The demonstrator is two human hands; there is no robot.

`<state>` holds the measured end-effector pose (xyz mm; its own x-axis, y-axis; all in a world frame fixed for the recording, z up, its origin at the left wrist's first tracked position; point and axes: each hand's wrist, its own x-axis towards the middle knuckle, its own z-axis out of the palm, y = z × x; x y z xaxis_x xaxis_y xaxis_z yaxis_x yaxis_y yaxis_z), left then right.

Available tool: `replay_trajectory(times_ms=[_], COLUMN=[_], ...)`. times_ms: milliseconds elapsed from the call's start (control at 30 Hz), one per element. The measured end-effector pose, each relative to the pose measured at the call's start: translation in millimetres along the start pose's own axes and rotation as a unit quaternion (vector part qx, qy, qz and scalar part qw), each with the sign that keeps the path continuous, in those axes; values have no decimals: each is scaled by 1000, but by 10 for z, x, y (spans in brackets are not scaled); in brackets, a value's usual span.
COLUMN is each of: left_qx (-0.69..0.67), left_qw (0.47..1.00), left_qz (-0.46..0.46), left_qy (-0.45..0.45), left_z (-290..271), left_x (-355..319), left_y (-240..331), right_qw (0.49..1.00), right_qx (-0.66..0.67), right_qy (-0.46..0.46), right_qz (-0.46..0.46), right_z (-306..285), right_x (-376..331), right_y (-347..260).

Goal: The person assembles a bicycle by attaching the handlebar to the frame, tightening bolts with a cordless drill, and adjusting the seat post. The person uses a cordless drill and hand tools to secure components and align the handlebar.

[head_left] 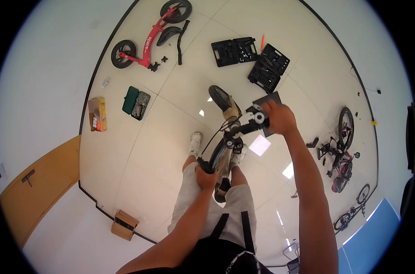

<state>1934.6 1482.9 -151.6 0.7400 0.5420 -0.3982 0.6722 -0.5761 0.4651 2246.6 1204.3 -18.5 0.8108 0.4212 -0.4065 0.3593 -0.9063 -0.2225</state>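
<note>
I stand over a small bicycle and look straight down at it. Its black handlebar (232, 134) runs from lower left to upper right. My left hand (204, 175) is closed around the left grip. My right hand (279, 118) wraps the right end, beside a round white part (258, 118). The frame (224, 165) drops between my legs, and the front wheel (220, 97) points away from me. My white shoes (195, 143) rest on the pale tiled floor.
A red balance bike (149, 40) lies at the upper left with a loose black bar beside it. Two open black tool cases (235, 50) (268, 67) lie at the top. A green tool box (135, 102), cardboard boxes (97, 114) (124, 224) and another disassembled red bike (341, 150) lie around.
</note>
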Motion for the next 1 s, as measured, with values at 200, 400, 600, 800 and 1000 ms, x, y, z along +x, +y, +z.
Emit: replay_trajectory(times_ms=[200,400,600,800,1000], left_qx=[17,-63,-111,-172,-69], left_qw=[997,981,973,965,957], left_qz=[22,8,-24,12,46], left_qy=[-79,-184,-200,-197,-277], left_z=[-422,-494,-478,-119,-122], left_x=[288,201,57,-110,-183], left_y=[-313,-494,-854,-1438,-1329], right_qw=[999,992,994,988,972], right_qx=[1,-72,-87,-106,-69], right_qy=[6,-29,-31,-53,-56], right_qz=[54,96,65,98,219], right_z=[431,403,514,705,1215], right_x=[-416,-609,-638,-826,-1883], right_y=[-426,-640,-1063,-1227,-947])
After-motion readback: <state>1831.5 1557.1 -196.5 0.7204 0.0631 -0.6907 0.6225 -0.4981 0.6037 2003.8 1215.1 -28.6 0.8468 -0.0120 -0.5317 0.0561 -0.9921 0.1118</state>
